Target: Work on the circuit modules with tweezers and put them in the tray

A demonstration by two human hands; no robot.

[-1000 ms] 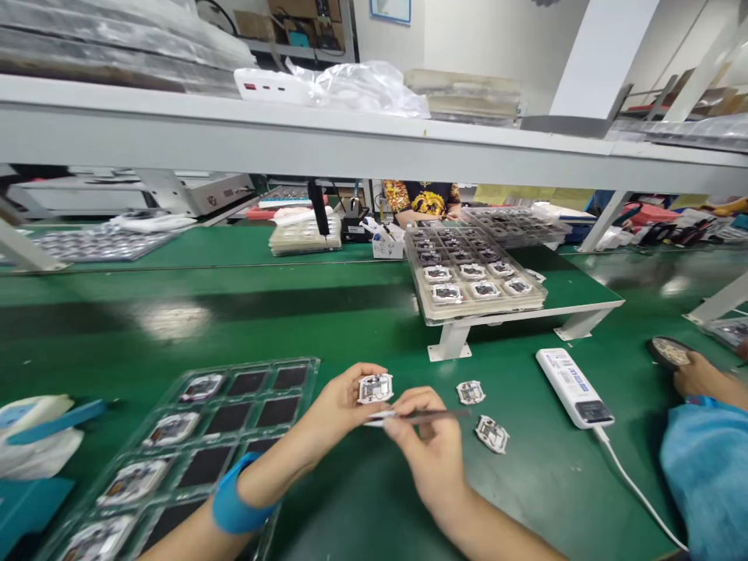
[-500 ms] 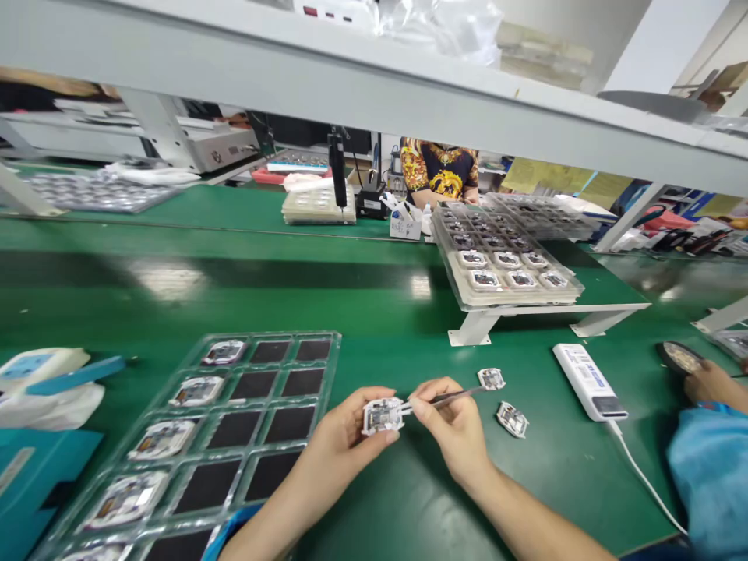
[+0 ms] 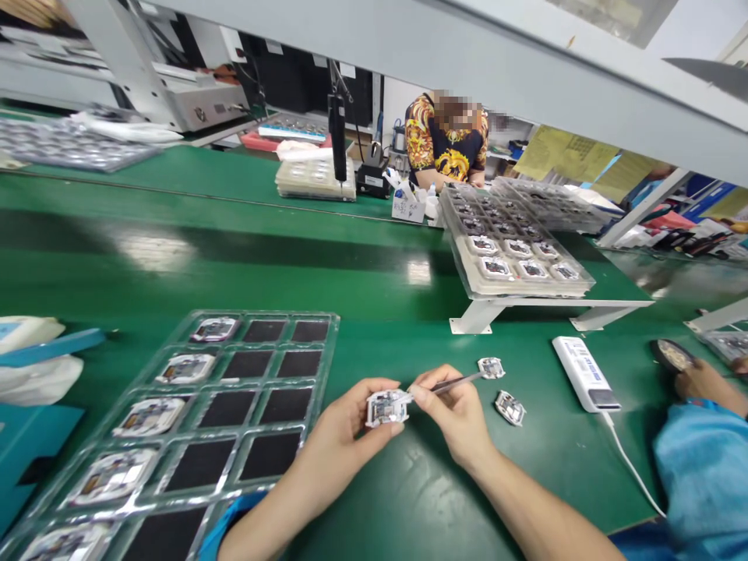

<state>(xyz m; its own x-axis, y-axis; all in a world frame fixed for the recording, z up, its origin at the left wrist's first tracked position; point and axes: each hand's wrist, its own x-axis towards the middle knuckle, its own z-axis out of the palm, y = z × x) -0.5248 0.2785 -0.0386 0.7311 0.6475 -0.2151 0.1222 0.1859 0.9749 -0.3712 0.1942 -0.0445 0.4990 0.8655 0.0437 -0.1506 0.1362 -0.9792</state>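
Note:
My left hand (image 3: 344, 432) pinches a small white-framed electronic module (image 3: 386, 408) by its edges, between thumb and fingers, with its circuit side facing up. My right hand (image 3: 453, 413) is closed around metal tweezers (image 3: 459, 382), whose tips meet the module's right side; whether they grip a part there is too small to tell. Two similar pieces lie on the green table just right of that hand, a far module (image 3: 491, 368) and a near module (image 3: 510, 408). Left of my hands, a clear tray (image 3: 334, 331) has modules in its left column and dark pads in other compartments.
A stack of filled trays (image 3: 526, 290) stands on a low white stand (image 3: 485, 315). To the right lie a white power strip (image 3: 584, 374) with a cable and another person's hand (image 3: 710, 389) at a round dish (image 3: 672, 356). A shelf beam (image 3: 409, 47) crosses overhead.
The tweezers' tips have come in over the module's right edge; their prongs showed beside it before. The camera view has shifted, showing more of the person across the table.

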